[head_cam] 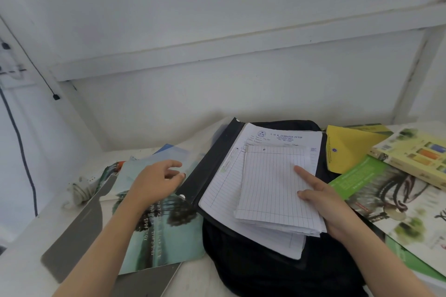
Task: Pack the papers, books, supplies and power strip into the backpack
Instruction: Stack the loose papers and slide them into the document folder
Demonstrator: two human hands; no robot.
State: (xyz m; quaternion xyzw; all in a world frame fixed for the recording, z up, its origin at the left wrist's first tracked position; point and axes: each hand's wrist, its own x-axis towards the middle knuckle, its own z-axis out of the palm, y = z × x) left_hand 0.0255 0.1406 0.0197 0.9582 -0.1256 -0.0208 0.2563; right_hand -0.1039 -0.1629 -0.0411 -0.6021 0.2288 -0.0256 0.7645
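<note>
A black backpack lies on the white desk, low in the middle. On top of it rests an open black folder with lined sheets. My right hand holds a folded stack of lined papers over that folder, thumb on top and forefinger stretched out. My left hand hovers with fingers apart at the folder's left edge, above a teal picture book. A white power strip with a coiled cord lies at the far left, partly hidden under the books.
To the right lie a yellow envelope, a green-edged book and a pale yellow book. A grey flat sheet sits at the lower left. A dark cable hangs down the left wall. A shelf rail runs above.
</note>
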